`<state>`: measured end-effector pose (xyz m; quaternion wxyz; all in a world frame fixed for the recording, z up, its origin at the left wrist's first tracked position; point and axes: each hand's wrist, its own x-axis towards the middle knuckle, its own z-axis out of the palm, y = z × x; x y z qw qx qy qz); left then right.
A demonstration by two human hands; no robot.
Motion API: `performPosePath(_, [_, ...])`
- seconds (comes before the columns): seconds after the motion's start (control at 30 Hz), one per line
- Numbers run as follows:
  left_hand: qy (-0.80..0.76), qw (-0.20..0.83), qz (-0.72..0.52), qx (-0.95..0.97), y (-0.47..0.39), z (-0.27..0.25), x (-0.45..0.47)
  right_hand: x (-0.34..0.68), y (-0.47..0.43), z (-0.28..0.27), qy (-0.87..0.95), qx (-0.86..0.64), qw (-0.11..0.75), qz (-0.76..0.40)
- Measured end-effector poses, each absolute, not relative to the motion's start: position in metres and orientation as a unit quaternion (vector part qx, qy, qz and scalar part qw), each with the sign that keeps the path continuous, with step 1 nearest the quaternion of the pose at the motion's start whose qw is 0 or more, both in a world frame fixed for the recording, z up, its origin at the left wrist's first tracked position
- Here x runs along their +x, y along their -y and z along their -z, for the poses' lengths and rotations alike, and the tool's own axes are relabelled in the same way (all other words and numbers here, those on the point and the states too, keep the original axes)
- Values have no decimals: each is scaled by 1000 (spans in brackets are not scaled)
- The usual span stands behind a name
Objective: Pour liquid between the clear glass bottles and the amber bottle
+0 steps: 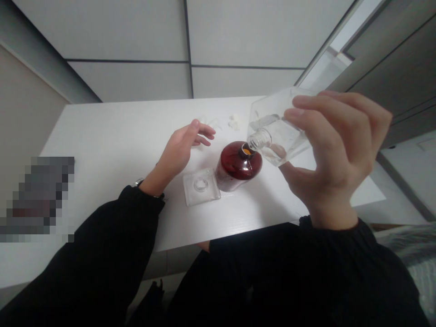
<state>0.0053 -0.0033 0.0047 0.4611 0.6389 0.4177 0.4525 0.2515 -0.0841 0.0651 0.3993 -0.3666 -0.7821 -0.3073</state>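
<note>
My right hand [340,136] grips a clear square glass bottle [282,122], tipped so its threaded neck points down and left. The neck meets the open mouth of a dark red-brown bottle [238,165] that stands upright on the table. Whether liquid is flowing cannot be made out. To the left of the red-brown bottle my left hand [185,145] hovers with its fingers apart and nothing in them. Beside that bottle's base lies a clear square piece [202,187] with a round ring in its middle.
On the white table [112,145] a small whitish crumpled piece [234,121] and some clear film [214,123] lie behind the bottles. At the far left is a pixelated dark object [37,197]. Pale panels [122,32] rise behind the table's back edge.
</note>
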Motion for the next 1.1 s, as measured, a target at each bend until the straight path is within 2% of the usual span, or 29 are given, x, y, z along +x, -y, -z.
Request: performPosePath(1.1, [-416,464,-452,638,3,-4,6,254,80,-63,779,-350,407,325])
